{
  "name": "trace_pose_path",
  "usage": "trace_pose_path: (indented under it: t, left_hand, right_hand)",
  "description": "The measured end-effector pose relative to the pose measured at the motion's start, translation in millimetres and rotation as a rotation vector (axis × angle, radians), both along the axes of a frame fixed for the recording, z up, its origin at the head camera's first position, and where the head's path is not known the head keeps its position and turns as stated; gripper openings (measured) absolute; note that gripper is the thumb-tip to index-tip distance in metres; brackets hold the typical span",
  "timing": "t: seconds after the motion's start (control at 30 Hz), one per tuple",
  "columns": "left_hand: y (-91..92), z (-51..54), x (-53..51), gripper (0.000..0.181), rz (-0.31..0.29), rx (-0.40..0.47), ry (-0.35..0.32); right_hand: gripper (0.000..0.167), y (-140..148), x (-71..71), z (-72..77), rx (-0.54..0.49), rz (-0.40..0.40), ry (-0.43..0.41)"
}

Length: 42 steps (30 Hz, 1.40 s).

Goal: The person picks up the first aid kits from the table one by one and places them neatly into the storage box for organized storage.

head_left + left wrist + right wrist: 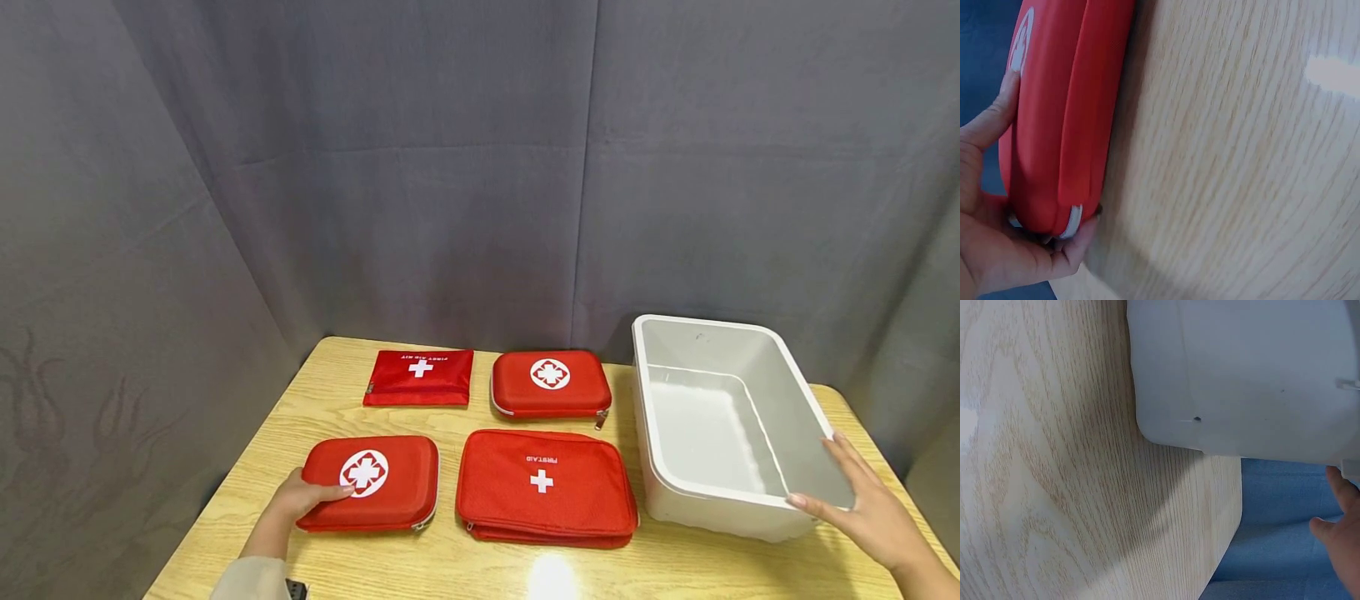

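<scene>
My left hand [303, 496] grips the left end of a red hard-shell first aid case [405, 479] with a white cross badge. In the left wrist view, the thumb lies on the case's top [1047, 125] and the other fingers curl at its lower end; whether the case is lifted off the table I cannot tell. At the right, my right hand [873, 508] is spread at the near right corner of a white plastic bin [652, 433]. Its fingers touch the rim, thumb apart from them. The bin's inside shows nothing in it.
A soft red first aid bag [577, 508] lies between the held case and the bin. Behind are a flat red pouch [442, 387] and another hard red case [517, 375]. Grey curtains [450, 167] border the wooden table [360, 575] at the back and sides.
</scene>
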<state>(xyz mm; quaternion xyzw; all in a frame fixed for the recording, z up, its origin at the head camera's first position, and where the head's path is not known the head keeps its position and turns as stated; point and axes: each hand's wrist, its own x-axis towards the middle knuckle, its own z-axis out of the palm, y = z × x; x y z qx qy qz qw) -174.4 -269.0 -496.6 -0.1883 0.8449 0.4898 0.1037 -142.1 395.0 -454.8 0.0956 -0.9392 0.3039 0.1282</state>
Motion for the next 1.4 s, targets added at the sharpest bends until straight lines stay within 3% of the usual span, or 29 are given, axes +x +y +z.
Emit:
trace_pose_path:
  t: [0.2, 0.5, 0.73, 1.03, 1.4]
  left_hand:
    - [-4.0, 1.1, 9.1, 0.077, 0.066, 0.165, -0.082]
    - [-6.2, 0.3, 11.1, 0.091, 0.087, 0.221, -0.097]
    - [-10.8, -11.9, 13.2, 0.086, 0.123, 0.428, -0.037]
    - [-14.3, -12.1, 13.2, 0.072, 0.138, 0.557, -0.007]
    - [-13.1, -1.6, 10.1, 0.066, 0.151, 0.591, 0.075]
  right_hand:
    - [0.079, 0.2, 0.1, 2.5, 0.003, 0.009, -0.023]
    - [0.076, 1.3, -0.7, 4.0, 0.043, 0.011, -0.049]
    - [0.075, 1.6, -2.0, 4.0, 0.045, 0.023, -0.067]
    - [0.077, 3.1, -0.3, 4.6, 0.058, 0.009, -0.076]
    - [0.082, 4.1, -1.8, 3.2, 0.061, 0.018, -0.057]
